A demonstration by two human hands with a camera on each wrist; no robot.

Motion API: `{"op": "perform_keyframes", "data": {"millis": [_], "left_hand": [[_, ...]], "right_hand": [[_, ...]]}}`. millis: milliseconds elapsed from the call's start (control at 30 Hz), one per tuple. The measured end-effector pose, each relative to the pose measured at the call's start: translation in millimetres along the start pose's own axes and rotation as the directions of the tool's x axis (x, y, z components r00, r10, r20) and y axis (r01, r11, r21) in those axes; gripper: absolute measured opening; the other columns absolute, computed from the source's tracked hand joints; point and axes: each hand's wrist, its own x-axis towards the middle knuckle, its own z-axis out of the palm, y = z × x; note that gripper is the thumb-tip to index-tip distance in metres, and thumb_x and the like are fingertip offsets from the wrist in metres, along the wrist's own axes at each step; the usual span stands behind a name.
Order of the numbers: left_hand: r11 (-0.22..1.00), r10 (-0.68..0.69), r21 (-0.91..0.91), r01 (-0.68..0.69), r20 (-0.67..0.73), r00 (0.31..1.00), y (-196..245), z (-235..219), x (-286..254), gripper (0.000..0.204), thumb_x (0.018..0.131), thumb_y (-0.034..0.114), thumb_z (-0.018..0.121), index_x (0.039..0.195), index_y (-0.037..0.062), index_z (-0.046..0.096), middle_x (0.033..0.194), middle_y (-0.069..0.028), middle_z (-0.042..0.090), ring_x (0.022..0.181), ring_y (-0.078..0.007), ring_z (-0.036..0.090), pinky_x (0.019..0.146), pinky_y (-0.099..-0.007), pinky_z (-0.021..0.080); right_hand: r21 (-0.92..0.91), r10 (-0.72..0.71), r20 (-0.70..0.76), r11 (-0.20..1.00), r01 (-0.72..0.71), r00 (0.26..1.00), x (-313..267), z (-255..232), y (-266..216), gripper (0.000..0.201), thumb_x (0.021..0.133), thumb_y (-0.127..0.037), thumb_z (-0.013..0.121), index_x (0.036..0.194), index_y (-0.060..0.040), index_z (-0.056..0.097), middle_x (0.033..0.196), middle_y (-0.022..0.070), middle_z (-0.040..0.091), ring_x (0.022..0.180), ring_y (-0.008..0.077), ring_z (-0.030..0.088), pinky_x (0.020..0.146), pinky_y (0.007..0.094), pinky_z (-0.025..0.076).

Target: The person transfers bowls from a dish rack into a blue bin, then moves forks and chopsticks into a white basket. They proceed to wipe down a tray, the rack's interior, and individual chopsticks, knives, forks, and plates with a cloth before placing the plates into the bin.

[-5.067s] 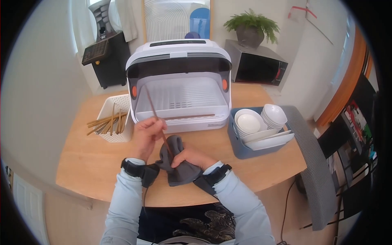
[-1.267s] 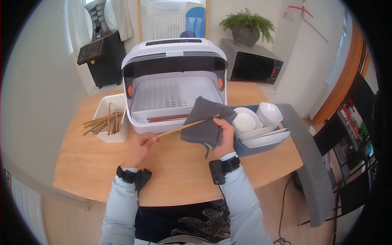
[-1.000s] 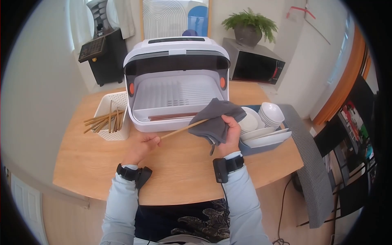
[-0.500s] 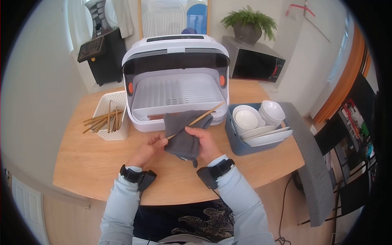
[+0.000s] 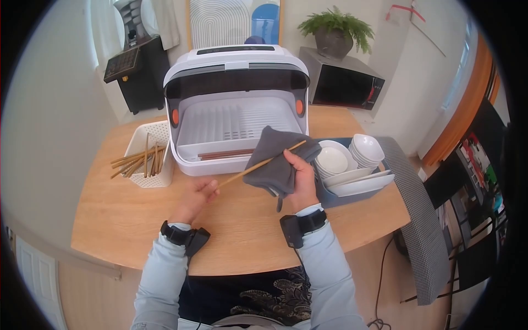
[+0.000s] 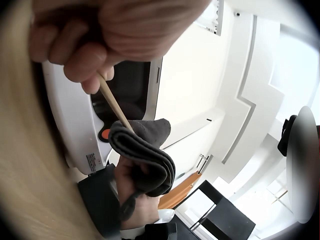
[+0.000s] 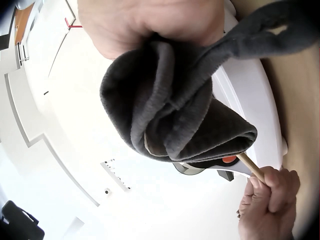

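My left hand (image 5: 196, 199) pinches the lower end of a light wooden chopstick (image 5: 236, 177), which slants up to the right. My right hand (image 5: 301, 179) grips a dark grey cloth (image 5: 272, 176), thumb on top, with the chopstick lying across the cloth and its tip showing past the thumb. In the left wrist view the chopstick (image 6: 114, 104) runs from the fingers into the folded cloth (image 6: 150, 155). The right wrist view shows the cloth (image 7: 165, 110) bunched below the right palm, its loop hanging free.
Behind the hands stands a white dish cabinet (image 5: 236, 165), lid raised, reddish-brown chopsticks (image 5: 225, 154) at its front. A white perforated basket (image 5: 159, 180) of wooden chopsticks is at left. At right, a blue-grey bin (image 5: 330, 201) holds white bowls (image 5: 367, 149) and plates (image 5: 360, 187).
Compared with half a second ago, my right hand and the cloth have moved right and slightly up, away from my left hand, baring more of the chopstick. My left hand has barely moved.
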Motion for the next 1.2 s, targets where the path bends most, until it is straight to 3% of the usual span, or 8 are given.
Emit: {"op": "perform_keyframes", "data": {"millis": [133,233,333,433,667,833,1033,1200], "left_hand": [[0.995,-0.034,-0.088,0.042,0.092,0.995,14.4,8.2,-7.7,0.028,0.099,0.024,0.053,0.080,0.0065,0.062,0.068,0.0050,0.050,0.059,-0.0038,0.039,0.056,-0.0183,0.031],[0.984,-0.091,-0.138,0.112,0.147,0.985,9.7,9.4,-6.2,0.026,0.098,0.025,0.054,0.081,0.0067,0.062,0.068,0.0053,0.050,0.061,-0.0040,0.040,0.058,-0.0180,0.032],[0.978,-0.003,-0.207,0.033,0.144,0.990,10.8,12.9,-4.8,0.025,0.098,0.025,0.054,0.083,0.0065,0.061,0.067,0.0050,0.050,0.061,-0.0045,0.042,0.059,-0.0187,0.033],[0.984,0.090,-0.158,-0.077,0.076,0.993,18.7,24.0,-8.6,0.024,0.099,0.025,0.053,0.085,0.0059,0.061,0.066,0.0039,0.051,0.060,-0.0050,0.044,0.057,-0.0195,0.033],[0.988,0.008,-0.153,0.005,0.081,0.997,11.2,6.7,-7.6,0.031,0.099,0.026,0.052,0.077,0.0063,0.060,0.061,0.0029,0.049,0.054,-0.0061,0.042,0.052,-0.0208,0.032],[0.986,0.077,-0.155,-0.063,0.086,0.993,10.9,12.7,-6.8,0.035,0.100,0.027,0.051,0.072,0.0068,0.059,0.059,0.0031,0.048,0.051,-0.0062,0.041,0.050,-0.0210,0.031],[0.982,0.047,-0.186,-0.024,0.121,0.992,4.6,22.3,-5.1,0.038,0.099,0.034,0.053,0.073,0.0076,0.059,0.059,0.0032,0.048,0.052,-0.0055,0.042,0.049,-0.0207,0.032],[0.979,-0.004,-0.202,0.038,0.168,0.986,8.2,19.4,-5.1,0.039,0.099,0.035,0.053,0.071,0.0085,0.057,0.057,0.0036,0.045,0.050,-0.0056,0.037,0.048,-0.0214,0.028]], "right_hand": [[-0.172,0.129,0.020,0.977,-0.123,0.991,-9.5,12.9,24.0,0.026,0.090,-0.010,0.061,0.113,0.0020,0.058,0.102,0.0114,0.067,0.092,0.0222,0.067,0.083,0.0330,0.055],[-0.220,0.308,0.148,0.937,-0.272,0.940,-14.0,18.0,41.5,0.025,0.089,-0.011,0.063,0.111,0.0024,0.060,0.102,0.0112,0.067,0.091,0.0201,0.067,0.083,0.0314,0.055],[-0.159,0.309,0.103,0.943,-0.291,0.945,-12.2,20.0,38.3,0.027,0.088,-0.010,0.064,0.111,0.0031,0.059,0.102,0.0104,0.067,0.090,0.0191,0.067,0.082,0.0312,0.055],[-0.156,0.234,0.073,0.963,-0.221,0.970,-3.0,5.5,39.8,0.027,0.088,-0.010,0.064,0.112,0.0028,0.059,0.102,0.0102,0.067,0.089,0.0190,0.067,0.081,0.0312,0.055],[-0.058,-0.079,-0.005,0.995,0.079,0.997,-11.6,20.4,-3.3,0.028,0.088,-0.007,0.062,0.116,-0.0010,0.057,0.107,0.0098,0.065,0.094,0.0214,0.066,0.082,0.0333,0.056],[-0.136,-0.091,-0.004,0.987,0.090,0.996,-13.5,23.8,5.3,0.028,0.089,-0.009,0.063,0.115,0.0006,0.056,0.107,0.0106,0.065,0.095,0.0220,0.066,0.083,0.0337,0.055],[-0.248,0.336,0.182,0.925,-0.288,0.924,-14.0,18.8,47.7,0.026,0.089,-0.011,0.064,0.110,0.0031,0.058,0.095,0.0107,0.067,0.081,0.0195,0.068,0.071,0.0312,0.057],[-0.246,0.280,0.070,0.935,-0.256,0.957,-17.9,26.0,41.7,0.024,0.088,-0.011,0.064,0.107,0.0027,0.059,0.092,0.0095,0.067,0.077,0.0185,0.068,0.068,0.0300,0.057]]}}
